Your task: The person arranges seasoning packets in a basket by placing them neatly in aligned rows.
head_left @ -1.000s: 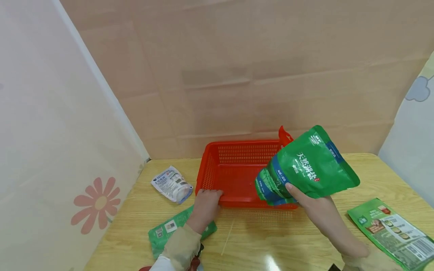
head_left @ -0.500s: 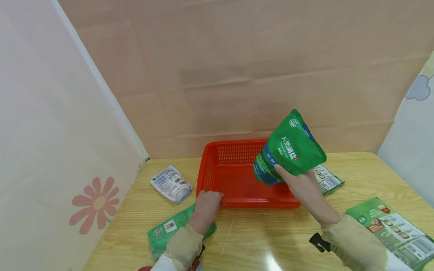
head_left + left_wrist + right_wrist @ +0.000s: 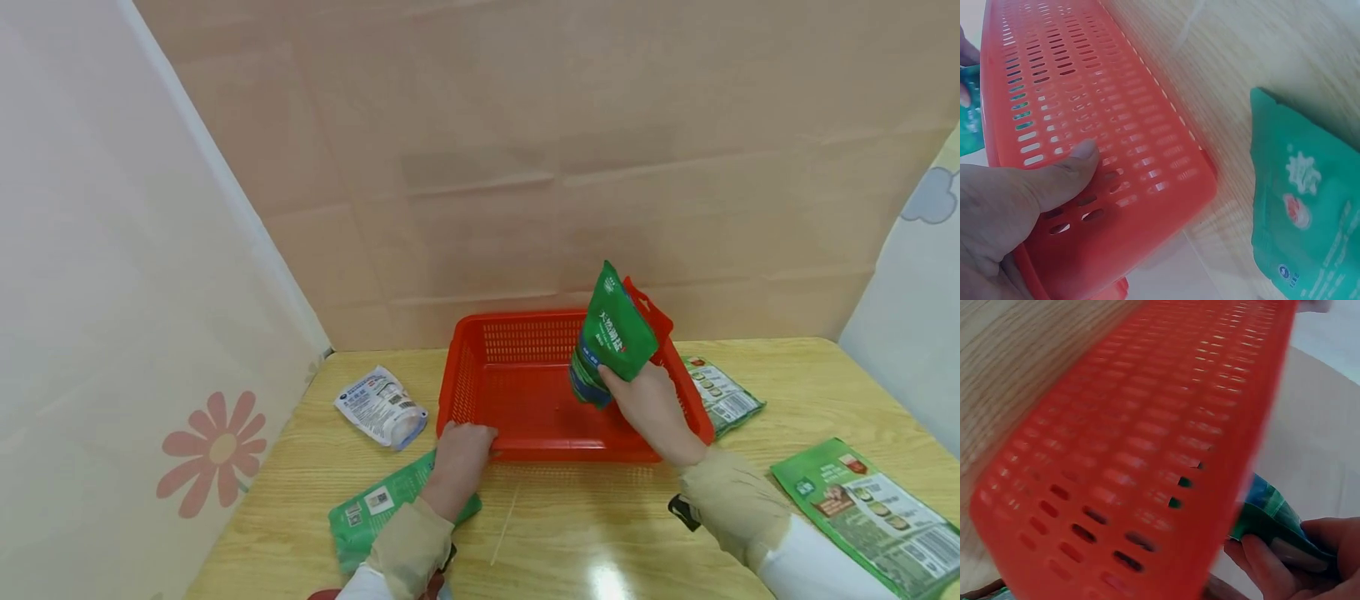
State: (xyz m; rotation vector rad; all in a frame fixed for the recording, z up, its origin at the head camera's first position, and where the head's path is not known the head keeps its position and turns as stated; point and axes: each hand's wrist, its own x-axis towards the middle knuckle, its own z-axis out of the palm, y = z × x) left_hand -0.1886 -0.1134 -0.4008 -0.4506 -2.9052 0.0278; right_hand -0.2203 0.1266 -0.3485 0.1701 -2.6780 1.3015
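My left hand [image 3: 459,467] grips the near rim of a red perforated plastic basket [image 3: 558,450] at its left end. In the left wrist view, the thumb [image 3: 1066,178] lies along the outer wall. My right hand [image 3: 651,408] holds a green stand-up pouch of salt [image 3: 618,333], thumb on the printed front. That pouch is tilted, its lower end inside the right half of the basket; whether it touches the floor there I cannot tell. Behind it, a red packet [image 3: 651,312] sticks up at the basket's right back corner. The right wrist view shows fingers [image 3: 1266,562] curled round the pouch, partly hidden by the basket wall.
Left of the basket lies a white pouch [image 3: 381,408], with a green packet [image 3: 378,504] nearer, partly under my left forearm. Right of it are a small green packet [image 3: 720,396] and a larger one [image 3: 870,517]. A paper-covered wall [image 3: 487,208] rises behind the table.
My right hand has moved left and inward with the salt pouch, which has turned more edge-on and now sits lower at the basket. The left hand stays on the rim.
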